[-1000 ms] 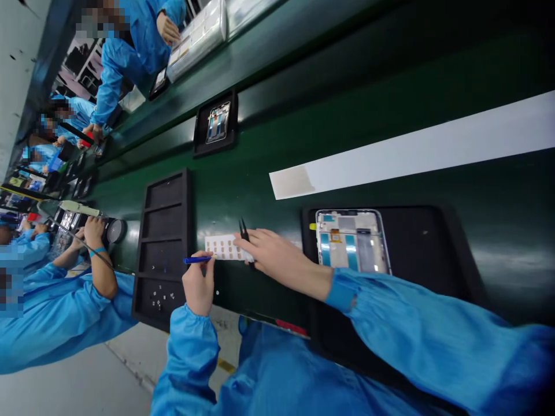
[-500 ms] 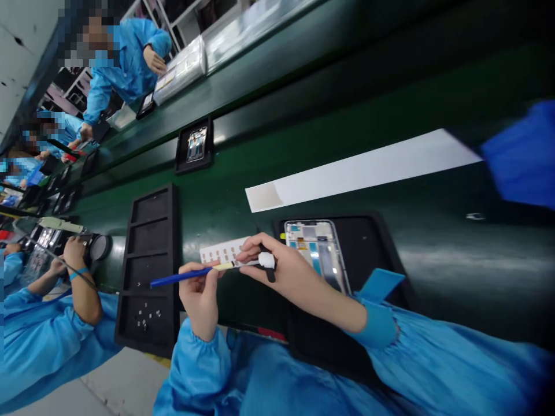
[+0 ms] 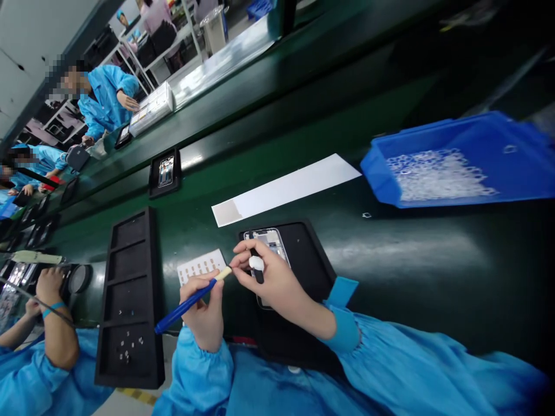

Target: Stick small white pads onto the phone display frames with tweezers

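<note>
"Pen [image 3: 177, 315] first: which hand is gripping it?"

"The left hand [image 3: 202, 315] is pinching that blue barrel between thumb and fingers, left of the black mat [image 3: 310, 257]. Its cream tip [image 3: 224, 273] is pointing toward the mat."

"And the right hand [image 3: 280, 283]?"

"That one is poising over the mat's left part, thumb and fingers drawing narrowly together beside the cream tip. It is also holding a slim black tool [image 3: 259, 276], with a white piece [image 3: 256, 263] showing between the fingers (I am not managing to tell whether the fingertips are touching the pen)."

"Where is the phone-like frame [image 3: 274, 238] lying?"

"On the mat, along its left side; the right hand is covering much of it."

"What is surrounding the mat?"

"To its left, a white sheet [image 3: 200, 261] is showing rows of tan patches [image 3: 200, 270], the left hand hiding its near part. Farther left, a black compartment tray [image 3: 151, 289] is holding tiny pieces [image 3: 128, 345], most of them lying in the compartment nearest the person. Past the mat's far edge, a white strip [image 3: 295, 188] is lying slantwise. Beyond and to the mat's right, a blue bin [image 3: 498, 144] is carrying a heap of pale bits [image 3: 433, 176]."
</note>
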`<state>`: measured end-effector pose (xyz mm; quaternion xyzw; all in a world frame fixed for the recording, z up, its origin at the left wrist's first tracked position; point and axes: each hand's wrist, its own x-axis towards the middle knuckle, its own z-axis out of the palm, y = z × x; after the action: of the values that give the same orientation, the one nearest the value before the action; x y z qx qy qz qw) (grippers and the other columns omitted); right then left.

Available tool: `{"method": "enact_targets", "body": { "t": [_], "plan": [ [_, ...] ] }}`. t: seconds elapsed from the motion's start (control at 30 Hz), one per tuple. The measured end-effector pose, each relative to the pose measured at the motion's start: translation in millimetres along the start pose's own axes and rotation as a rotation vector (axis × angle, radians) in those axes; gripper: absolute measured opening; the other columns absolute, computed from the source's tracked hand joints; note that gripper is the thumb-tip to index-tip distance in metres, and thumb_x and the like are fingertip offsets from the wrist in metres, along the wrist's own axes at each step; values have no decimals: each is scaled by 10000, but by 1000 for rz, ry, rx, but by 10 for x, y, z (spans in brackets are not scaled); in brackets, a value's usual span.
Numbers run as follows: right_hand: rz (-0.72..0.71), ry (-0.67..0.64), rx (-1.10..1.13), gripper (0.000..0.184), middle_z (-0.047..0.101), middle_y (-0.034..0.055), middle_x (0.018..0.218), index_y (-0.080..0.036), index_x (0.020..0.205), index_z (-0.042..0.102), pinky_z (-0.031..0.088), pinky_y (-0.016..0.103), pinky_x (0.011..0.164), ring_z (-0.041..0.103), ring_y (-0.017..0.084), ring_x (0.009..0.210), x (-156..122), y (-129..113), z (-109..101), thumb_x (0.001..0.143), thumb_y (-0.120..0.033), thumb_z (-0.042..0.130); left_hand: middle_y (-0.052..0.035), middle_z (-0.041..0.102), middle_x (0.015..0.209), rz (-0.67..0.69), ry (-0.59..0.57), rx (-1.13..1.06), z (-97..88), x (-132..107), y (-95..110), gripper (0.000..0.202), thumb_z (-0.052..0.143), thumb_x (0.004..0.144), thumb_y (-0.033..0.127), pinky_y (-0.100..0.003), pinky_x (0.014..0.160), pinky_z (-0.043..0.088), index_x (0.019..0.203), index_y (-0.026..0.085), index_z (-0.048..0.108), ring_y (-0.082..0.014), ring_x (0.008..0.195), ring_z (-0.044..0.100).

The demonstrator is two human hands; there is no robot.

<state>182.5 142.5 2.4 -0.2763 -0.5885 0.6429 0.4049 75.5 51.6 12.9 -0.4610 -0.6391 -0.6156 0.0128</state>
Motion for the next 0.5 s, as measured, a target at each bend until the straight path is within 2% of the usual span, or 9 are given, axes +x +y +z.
{"method": "enact_targets", "body": {
  "t": [0.13,0.2,0.33,0.43,0.5],
  "plan": [
    [-27,20,39,230,625,1,767,-219,988,472,502,316,712,611,162,719,1,-5,-55,777,-231,563,7,690,771,-110,17,-33,66,21,34,250,742,798,290,-347,722,626,844,201,513,-192,752,734],
    [-36,12,75,237,606,-3,769,-221,991,462,498,305,693,593,154,716,-15,-5,-77,772,-220,553,6,694,765,-253,17,-104,106,60,33,294,753,783,330,-305,677,621,849,196,500,-177,699,729],
    [-58,1,100,252,567,-16,756,-217,1021,453,486,277,660,553,131,679,-61,-33,-191,786,-207,542,20,702,740,-554,-53,-361,209,144,50,399,796,726,389,-205,574,577,887,198,485,-111,543,678],
    [-130,129,-12,251,574,-14,763,-212,1035,446,486,277,667,571,136,691,28,-73,-523,800,-223,531,21,721,738,-608,-60,-439,258,175,82,454,839,671,392,-176,567,566,891,204,489,-94,525,666],
    [-206,334,-223,248,590,-3,783,-207,1037,457,486,297,690,588,155,715,157,-112,-941,800,-226,529,14,731,739,-582,-46,-428,265,184,79,456,850,657,386,-174,588,573,882,202,499,-101,547,679]
  ]
}}
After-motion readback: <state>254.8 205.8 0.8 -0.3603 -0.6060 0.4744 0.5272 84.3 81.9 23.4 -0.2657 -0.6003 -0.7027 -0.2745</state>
